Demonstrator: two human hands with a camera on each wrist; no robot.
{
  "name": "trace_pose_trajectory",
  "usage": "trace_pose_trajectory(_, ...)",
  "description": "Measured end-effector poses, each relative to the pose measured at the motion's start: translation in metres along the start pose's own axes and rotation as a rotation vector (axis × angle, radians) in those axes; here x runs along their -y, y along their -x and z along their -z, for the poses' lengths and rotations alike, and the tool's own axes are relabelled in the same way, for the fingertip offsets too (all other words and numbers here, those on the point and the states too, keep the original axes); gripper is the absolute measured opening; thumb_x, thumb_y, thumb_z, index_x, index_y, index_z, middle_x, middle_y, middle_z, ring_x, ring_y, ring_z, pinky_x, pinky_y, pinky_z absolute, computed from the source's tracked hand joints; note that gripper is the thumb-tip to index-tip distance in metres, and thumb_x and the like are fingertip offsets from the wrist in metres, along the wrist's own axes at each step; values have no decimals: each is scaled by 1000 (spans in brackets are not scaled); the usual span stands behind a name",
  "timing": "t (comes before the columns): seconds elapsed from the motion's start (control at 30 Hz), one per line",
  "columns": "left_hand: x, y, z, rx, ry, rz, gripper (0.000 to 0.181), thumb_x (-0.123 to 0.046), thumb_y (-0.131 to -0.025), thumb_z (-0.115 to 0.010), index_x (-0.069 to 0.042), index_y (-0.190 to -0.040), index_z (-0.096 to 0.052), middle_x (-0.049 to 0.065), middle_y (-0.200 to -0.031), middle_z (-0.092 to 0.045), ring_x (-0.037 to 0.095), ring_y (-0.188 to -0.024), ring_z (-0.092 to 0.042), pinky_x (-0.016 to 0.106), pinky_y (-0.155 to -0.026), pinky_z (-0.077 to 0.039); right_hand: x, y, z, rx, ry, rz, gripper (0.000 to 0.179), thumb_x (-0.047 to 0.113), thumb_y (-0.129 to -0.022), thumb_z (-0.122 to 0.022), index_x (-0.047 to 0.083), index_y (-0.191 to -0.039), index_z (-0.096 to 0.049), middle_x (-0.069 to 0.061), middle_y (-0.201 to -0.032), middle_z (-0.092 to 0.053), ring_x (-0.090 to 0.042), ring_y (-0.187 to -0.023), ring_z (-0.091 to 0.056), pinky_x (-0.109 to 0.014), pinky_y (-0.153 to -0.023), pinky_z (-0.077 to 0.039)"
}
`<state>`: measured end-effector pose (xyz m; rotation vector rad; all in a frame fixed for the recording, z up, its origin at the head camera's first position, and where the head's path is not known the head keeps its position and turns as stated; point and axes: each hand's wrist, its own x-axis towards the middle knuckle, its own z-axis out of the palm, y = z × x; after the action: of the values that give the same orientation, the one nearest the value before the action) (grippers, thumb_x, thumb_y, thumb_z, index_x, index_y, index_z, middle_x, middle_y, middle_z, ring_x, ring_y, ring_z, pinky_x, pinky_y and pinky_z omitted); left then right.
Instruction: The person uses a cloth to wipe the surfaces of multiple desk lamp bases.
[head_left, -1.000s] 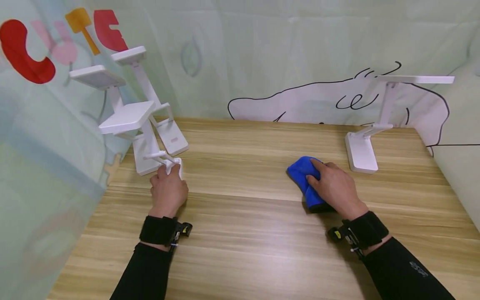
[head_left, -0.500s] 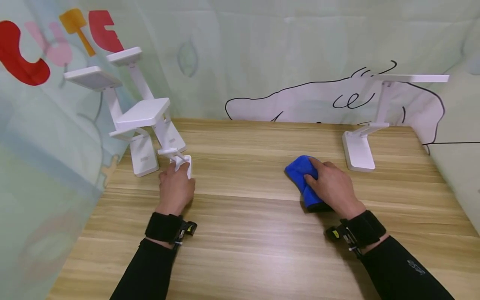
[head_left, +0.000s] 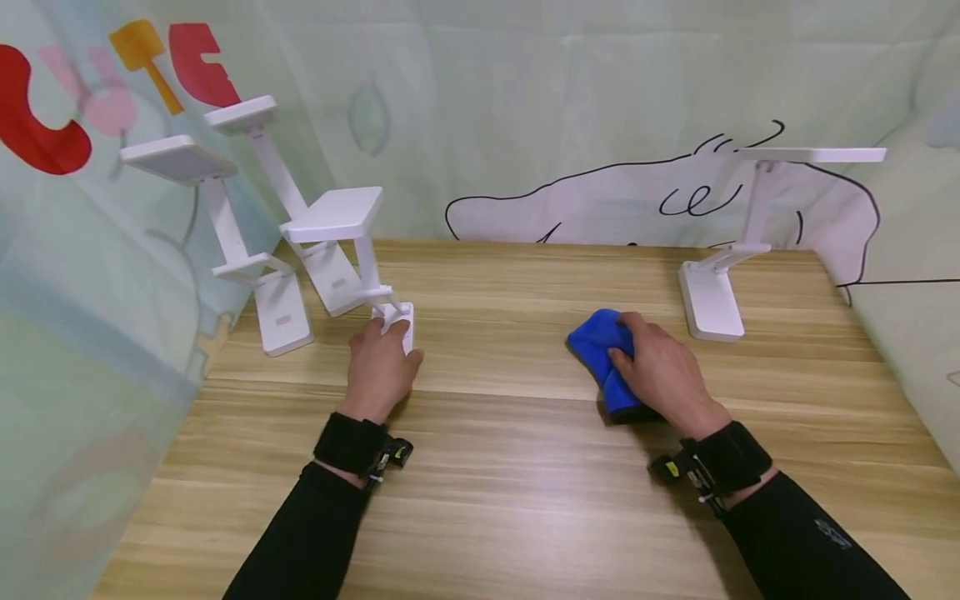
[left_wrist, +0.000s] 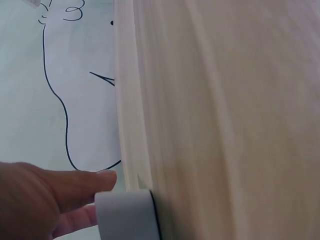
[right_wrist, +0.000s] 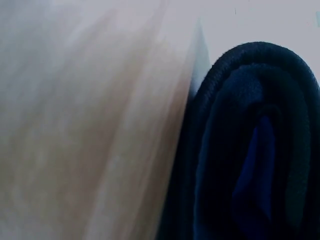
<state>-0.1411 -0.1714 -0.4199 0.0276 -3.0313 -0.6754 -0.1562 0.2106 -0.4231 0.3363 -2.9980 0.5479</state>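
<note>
The left hand [head_left: 381, 367] has its fingers around the near end of the base of a white desk lamp [head_left: 367, 262], which stands upright on the wooden tabletop [head_left: 487, 467], just right of two similar lamps at the left. The right hand [head_left: 666, 375] grasps a folded blue cloth [head_left: 606, 354] resting on the tabletop, its thumb and fingers bent over it, near a fourth lamp [head_left: 711, 304] farther right.

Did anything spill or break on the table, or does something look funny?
I see nothing spilled or broken on the table. The three white lamps on the left stand upright. Only the right-hand lamp looks a bit odd, perhaps, because it stands alone, away from the others; it is upright too.
</note>
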Motion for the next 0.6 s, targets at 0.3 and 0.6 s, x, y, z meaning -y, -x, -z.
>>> trace_pose_trajectory(0.3,-18,-3,-9,75,48,-58,59,-28,-98,-77,0,-146,-59,27,-147,-54,43,-136,-50,56,-119,-37,5,6,1,73,76,64,55,15,-103,-59,4,-157,-48,-41,-131,-58,-53,-112,-63,-66,-93,-54)
trace_pose_trajectory(0.6,-26,-3,-14,196,70,-182,72,-38,-94,-81,-5,-153,-55,30,-163,-38,45,-149,-41,53,-120,-39,11,5,-2,183,111,-17,89,63,-98,-65,7,-163,-39,-45,-148,-42,-65,-129,-49,-77,-96,-47)
